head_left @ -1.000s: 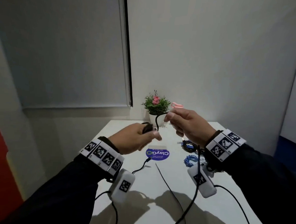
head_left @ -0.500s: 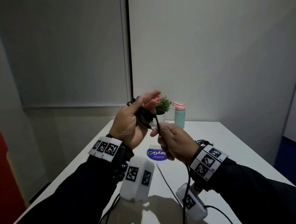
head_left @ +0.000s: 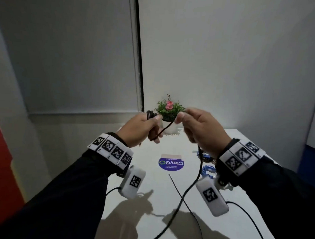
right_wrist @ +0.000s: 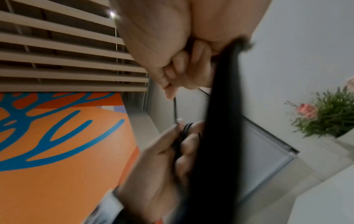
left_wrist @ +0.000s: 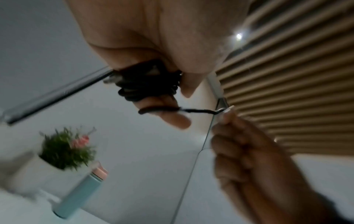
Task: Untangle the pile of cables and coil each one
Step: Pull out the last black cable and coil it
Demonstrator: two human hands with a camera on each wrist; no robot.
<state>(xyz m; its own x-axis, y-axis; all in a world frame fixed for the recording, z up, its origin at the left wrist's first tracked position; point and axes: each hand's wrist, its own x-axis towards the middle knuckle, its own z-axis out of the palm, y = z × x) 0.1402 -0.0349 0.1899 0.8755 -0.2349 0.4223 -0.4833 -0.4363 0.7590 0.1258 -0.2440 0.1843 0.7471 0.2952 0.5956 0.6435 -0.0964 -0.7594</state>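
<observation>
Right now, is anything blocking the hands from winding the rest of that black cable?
Nothing visible does. The left hand grips the black cable coil, the right hand pinches the strand, and the slack hangs free down to the table.

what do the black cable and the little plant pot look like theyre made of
black cable: looks like a rubber or plastic jacket with a matte finish; it bends softly between the left hand and right hand without kinking. plant pot: smooth white, probably glazed ceramic or plastic; too blurred to settle.
</observation>
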